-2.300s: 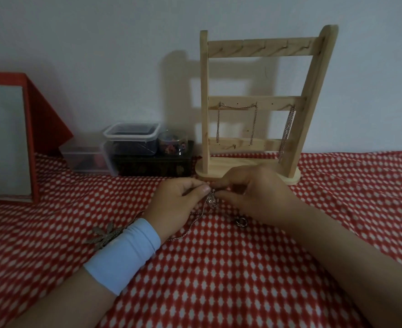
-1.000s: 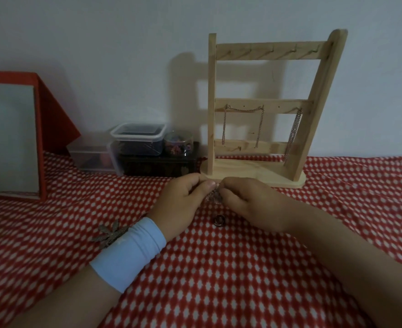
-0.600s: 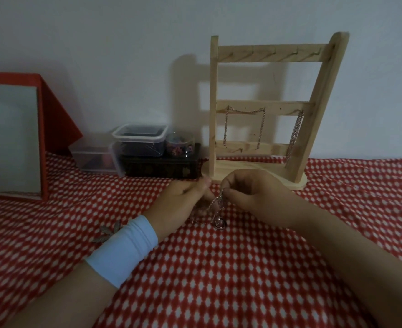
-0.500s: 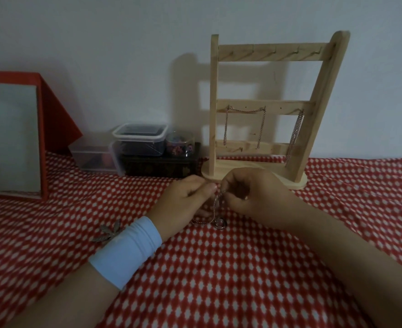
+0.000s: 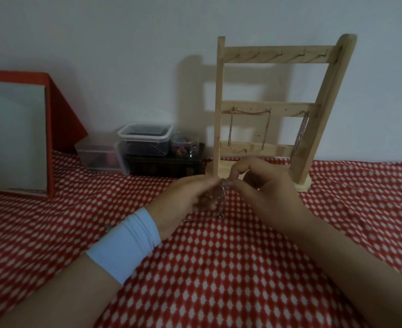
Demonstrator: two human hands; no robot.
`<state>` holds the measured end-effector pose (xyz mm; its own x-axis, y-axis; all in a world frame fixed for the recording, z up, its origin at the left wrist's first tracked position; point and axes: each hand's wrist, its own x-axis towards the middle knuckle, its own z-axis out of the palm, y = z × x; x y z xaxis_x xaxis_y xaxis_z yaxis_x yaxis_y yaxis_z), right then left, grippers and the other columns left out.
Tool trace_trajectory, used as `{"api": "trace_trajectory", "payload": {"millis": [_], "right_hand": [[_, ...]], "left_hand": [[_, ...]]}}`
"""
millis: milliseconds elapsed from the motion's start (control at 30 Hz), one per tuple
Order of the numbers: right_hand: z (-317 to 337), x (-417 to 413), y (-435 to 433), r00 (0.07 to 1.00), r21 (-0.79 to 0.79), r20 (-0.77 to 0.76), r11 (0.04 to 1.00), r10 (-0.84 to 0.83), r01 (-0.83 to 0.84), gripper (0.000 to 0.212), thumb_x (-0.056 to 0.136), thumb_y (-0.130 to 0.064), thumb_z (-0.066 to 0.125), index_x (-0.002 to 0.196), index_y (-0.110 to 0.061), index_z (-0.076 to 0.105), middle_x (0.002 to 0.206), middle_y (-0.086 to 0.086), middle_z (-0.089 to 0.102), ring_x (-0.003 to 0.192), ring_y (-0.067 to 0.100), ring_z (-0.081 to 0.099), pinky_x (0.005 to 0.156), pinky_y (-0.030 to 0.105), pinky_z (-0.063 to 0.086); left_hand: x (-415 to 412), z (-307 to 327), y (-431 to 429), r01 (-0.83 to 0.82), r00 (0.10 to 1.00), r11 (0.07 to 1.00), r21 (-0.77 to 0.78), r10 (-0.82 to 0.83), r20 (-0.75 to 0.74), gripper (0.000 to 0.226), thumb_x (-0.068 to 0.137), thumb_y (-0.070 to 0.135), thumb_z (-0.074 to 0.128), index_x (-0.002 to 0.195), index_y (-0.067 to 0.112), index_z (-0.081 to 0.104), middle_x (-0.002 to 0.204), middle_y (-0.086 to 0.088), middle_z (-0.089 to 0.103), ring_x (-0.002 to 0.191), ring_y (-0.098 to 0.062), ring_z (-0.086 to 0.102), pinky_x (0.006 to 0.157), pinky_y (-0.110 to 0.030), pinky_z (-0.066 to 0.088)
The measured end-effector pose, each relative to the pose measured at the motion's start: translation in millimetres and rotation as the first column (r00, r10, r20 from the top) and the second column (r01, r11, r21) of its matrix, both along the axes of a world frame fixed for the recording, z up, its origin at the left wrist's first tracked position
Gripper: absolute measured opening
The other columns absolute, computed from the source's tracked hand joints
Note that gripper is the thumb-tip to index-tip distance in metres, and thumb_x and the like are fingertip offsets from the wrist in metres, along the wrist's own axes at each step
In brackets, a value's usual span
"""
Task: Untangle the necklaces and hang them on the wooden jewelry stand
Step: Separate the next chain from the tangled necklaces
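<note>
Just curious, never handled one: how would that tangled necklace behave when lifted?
Probably floppy: the necklace droops limp below where the left hand and right hand pinch it. Likely light, since just a pinch carries it. It may snag, being bunched at the pinch.

— What colour is the cloth?
— It's a red fabric tablecloth [image 5: 218, 268], patterned all over with small white diamonds.
— And the ladder-shaped wooden jewelry stand [image 5: 285, 107]?
— Pale, unpainted tan. The thin metal chains [image 5: 300, 133] on it are silver-grey, like the tangled chain necklace [image 5: 223, 185].
— The stretchy cloth wristband [image 5: 124, 247]?
— Plain light blue. The low rectangular box [image 5: 162, 165] is black with faint reddish motifs.
</note>
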<state>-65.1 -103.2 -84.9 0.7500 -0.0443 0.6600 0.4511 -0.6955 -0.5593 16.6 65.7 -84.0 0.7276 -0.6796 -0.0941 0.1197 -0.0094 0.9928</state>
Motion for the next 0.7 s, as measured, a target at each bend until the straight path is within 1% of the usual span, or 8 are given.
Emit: {"api": "trace_trajectory", "payload": {"millis": [33, 100, 267, 367, 467, 567, 633, 700], "right_hand": [[0, 0, 0, 1.000, 0.017, -0.001, 1.000, 0.009, -0.009, 0.018, 0.087, -0.004, 0.075, 0.087, -0.021, 0.067, 0.081, -0.020, 0.063, 0.057, 0.009, 0.053, 0.057, 0.018, 0.046], [1, 1, -1, 1.000, 0.019, 0.004, 1.000, 0.013, -0.013, 0.018, 0.086, -0.005, 0.077, 0.087, -0.021, 0.070, 0.087, -0.013, 0.064, 0.061, 0.013, 0.055, 0.060, 0.020, 0.048], [1, 0, 0, 0.997, -0.003, -0.073, 1.000, 0.006, -0.006, 0.015, 0.086, -0.004, 0.076, 0.088, -0.018, 0.072, 0.085, -0.013, 0.068, 0.061, 0.010, 0.058, 0.059, 0.015, 0.048], [5, -2, 2, 0.966, 0.229, -0.240, 0.972, 0.098, -0.041, 0.012, 0.093, -0.004, 0.068, 0.092, -0.014, 0.075, 0.079, -0.008, 0.071, 0.059, 0.004, 0.060, 0.059, 0.017, 0.051], [9, -4, 2, 0.912, 0.448, -0.364, 0.894, 0.190, -0.007, 0.009, 0.091, -0.013, 0.071, 0.097, -0.011, 0.078, 0.069, -0.001, 0.072, 0.057, 0.014, 0.061, 0.059, 0.021, 0.054], [10, -2, 1, 0.874, 0.513, -0.440, 0.856, 0.207, 0.055, 0.027, 0.072, -0.022, 0.082, 0.098, -0.012, 0.079, 0.078, 0.003, 0.077, 0.060, 0.012, 0.063, 0.060, 0.021, 0.055], [13, -3, 0, 0.831, 0.520, -0.500, 0.852, 0.243, 0.064, 0.028, 0.076, -0.016, 0.082, 0.103, -0.011, 0.078, 0.087, 0.006, 0.079, 0.066, 0.010, 0.068, 0.061, 0.020, 0.055], [14, -3, -3, 0.795, 0.437, -0.564, 0.897, 0.222, 0.060, 0.018, 0.083, -0.012, 0.079, 0.101, -0.011, 0.079, 0.091, 0.004, 0.079, 0.073, 0.011, 0.070, 0.066, 0.023, 0.060]], "left_hand": [[1, 0, 0, 0.007, 0.999, 1.000, -0.013, -0.007, -0.036, 0.026, 0.095, 0.027, 0.056, 0.111, 0.012, 0.070, 0.082, 0.000, 0.073, 0.075, -0.013, 0.067, 0.071, -0.026, 0.054], [4, -3, 3, 0.034, 0.999, 0.999, -0.005, -0.033, 0.030, 0.022, 0.094, 0.026, 0.057, 0.105, 0.017, 0.074, 0.095, -0.003, 0.074, 0.088, -0.017, 0.068, 0.080, -0.031, 0.054], [5, -1, 8, 0.062, 0.983, 0.996, 0.057, -0.071, 0.171, 0.018, 0.095, 0.024, 0.057, 0.102, 0.020, 0.073, 0.100, 0.001, 0.076, 0.096, -0.013, 0.070, 0.092, -0.033, 0.052], [4, -1, 7, -0.026, 0.926, 0.988, 0.152, -0.033, 0.376, 0.018, 0.097, 0.024, 0.055, 0.101, 0.020, 0.072, 0.097, 0.004, 0.075, 0.092, -0.008, 0.070, 0.083, -0.020, 0.053], [2, -2, 5, -0.099, 0.853, 0.985, 0.138, 0.013, 0.523, 0.015, 0.097, 0.020, 0.056, 0.100, 0.016, 0.070, 0.090, 0.005, 0.072, 0.077, -0.004, 0.066, 0.073, -0.014, 0.051], [2, -4, 5, -0.094, 0.824, 0.990, 0.104, 0.019, 0.566, 0.011, 0.095, 0.017, 0.059, 0.095, 0.014, 0.069, 0.080, 0.008, 0.068, 0.065, 0.003, 0.058, 0.064, -0.013, 0.048], [2, -3, 5, -0.088, 0.806, 0.992, 0.095, 0.015, 0.591, 0.009, 0.093, 0.017, 0.061, 0.091, 0.019, 0.069, 0.080, 0.013, 0.068, 0.068, 0.007, 0.059, 0.066, -0.012, 0.046], [3, -2, 6, -0.105, 0.800, 0.992, 0.072, 0.041, 0.598, 0.008, 0.091, 0.016, 0.063, 0.090, 0.021, 0.069, 0.081, 0.013, 0.069, 0.075, 0.006, 0.063, 0.071, -0.012, 0.048]]}}
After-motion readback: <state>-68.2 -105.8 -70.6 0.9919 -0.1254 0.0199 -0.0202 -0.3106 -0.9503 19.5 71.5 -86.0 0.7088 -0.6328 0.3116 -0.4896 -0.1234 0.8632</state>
